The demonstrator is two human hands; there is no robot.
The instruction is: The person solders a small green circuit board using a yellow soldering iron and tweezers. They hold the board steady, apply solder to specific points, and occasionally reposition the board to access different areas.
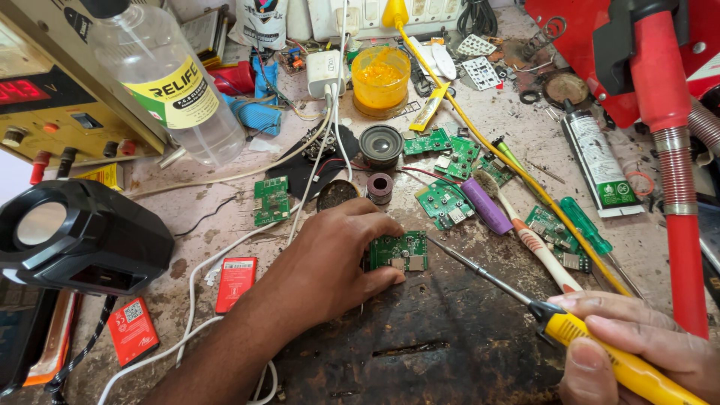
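Observation:
My left hand [334,255] presses a small green circuit board [401,250] flat on the dark, scorched patch of the bench [450,330], fingers around its left side. In my right hand [637,345], at the lower right, I grip the yellow handle of a soldering iron [600,349]. Its thin metal tip [435,241] reaches the right edge of that board.
Several more green boards [448,202], a purple battery cell [486,205], a small speaker [380,144], a yellow flux tub [380,79] and a toothbrush [525,236] lie behind. A power supply [52,97] and clear bottle [172,82] stand left, a black magnifier lamp [75,236] below, red tool stand [667,150] right.

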